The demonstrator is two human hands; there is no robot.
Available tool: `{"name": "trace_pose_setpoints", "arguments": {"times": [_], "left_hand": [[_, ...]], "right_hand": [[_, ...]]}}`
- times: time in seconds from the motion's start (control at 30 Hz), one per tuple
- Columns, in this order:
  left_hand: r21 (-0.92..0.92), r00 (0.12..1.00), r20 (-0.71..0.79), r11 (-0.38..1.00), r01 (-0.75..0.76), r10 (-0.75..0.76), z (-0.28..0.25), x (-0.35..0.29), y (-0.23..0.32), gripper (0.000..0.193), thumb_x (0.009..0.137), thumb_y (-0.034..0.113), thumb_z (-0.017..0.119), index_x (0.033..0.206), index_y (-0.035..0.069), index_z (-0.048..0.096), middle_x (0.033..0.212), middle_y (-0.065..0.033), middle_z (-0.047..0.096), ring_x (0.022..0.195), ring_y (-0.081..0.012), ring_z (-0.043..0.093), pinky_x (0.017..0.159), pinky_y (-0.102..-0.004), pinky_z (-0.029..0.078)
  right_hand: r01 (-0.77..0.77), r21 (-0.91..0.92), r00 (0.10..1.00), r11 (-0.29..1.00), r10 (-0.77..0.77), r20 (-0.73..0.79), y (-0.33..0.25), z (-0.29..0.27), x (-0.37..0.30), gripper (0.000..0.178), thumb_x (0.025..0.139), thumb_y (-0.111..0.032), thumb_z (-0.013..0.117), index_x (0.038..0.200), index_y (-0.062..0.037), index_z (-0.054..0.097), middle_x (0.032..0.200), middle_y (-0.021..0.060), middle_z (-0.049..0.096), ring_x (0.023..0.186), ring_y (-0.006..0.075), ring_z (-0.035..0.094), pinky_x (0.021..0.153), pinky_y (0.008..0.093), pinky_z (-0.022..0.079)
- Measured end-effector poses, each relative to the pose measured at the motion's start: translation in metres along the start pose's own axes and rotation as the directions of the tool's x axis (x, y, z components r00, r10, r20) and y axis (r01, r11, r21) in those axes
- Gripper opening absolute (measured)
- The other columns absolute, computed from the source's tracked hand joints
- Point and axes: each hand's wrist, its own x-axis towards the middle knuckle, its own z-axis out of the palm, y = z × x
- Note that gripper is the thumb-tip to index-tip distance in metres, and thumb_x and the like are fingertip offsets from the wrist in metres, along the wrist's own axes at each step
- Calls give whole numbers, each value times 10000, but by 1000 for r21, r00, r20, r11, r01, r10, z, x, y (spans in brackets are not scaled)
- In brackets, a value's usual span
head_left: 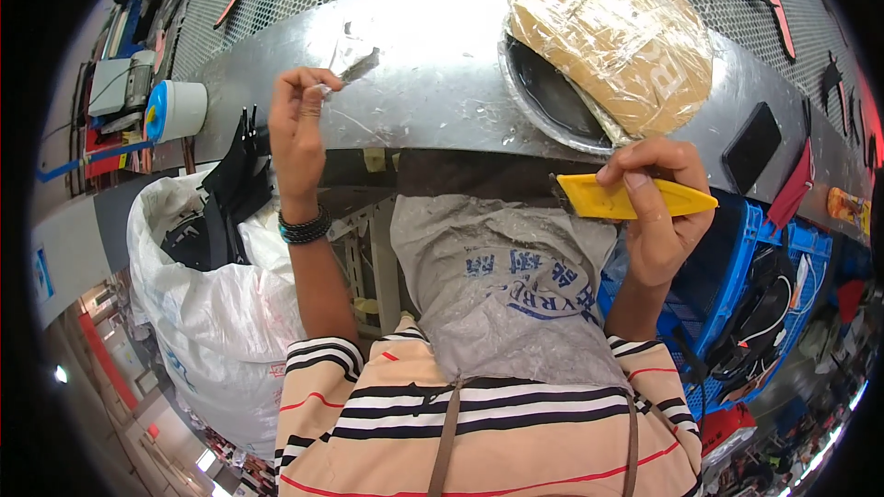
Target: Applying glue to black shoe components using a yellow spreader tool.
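Over open tabletop [433, 101], your left hand [300, 124] pinches a grey scrap [360, 66]; past the near edge, your right hand [658, 225] grips a yellow scraper [597, 199].

we see a flat, dark-tipped yellow tool [649, 199] held almost level, tapering rightward, and, well apart to its left, a thin grey scrap [360, 66] pinched by its lower end, slanting upward.
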Motion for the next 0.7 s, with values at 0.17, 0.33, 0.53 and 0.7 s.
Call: {"name": "trace_pose_setpoints", "arguments": {"times": [0.17,0.33,0.53,0.7], "left_hand": [[-104,998,-44,994,33,-38,-31,18,9,122,1046,136,488,986,30,496,952,-62,552,953,-160,544,963,-302,409],[-210,996,-85,978,19,-37,-54,39,29,47,1008,53,522,1002,6,524,931,-75,565,913,-179,575,943,-343,473],[38,979,-146,988,151,-144,-73,16,35,93,986,77,566,1043,4,563,976,-94,586,914,-187,592,875,-318,463],[566,993,107,824,-16,-53,-20,-24,14,219,931,120,644,1121,35,576,1002,-158,600,910,-318,578,846,-405,447]], "right_hand": [[5,-8,1000,1000,-5,4,0,0,2,98,864,13,571,930,22,642,826,96,654,751,143,655,715,258,513],[-21,11,1000,1000,21,3,1,1,2,94,860,23,569,918,24,642,821,94,652,749,143,652,709,256,505],[-34,8,998,999,35,-48,0,-3,-1,99,855,33,568,926,25,637,819,97,649,750,146,648,713,254,500],[-28,34,999,999,29,-33,3,-4,-2,102,856,31,567,930,25,636,819,100,648,754,143,649,714,252,499]]}}
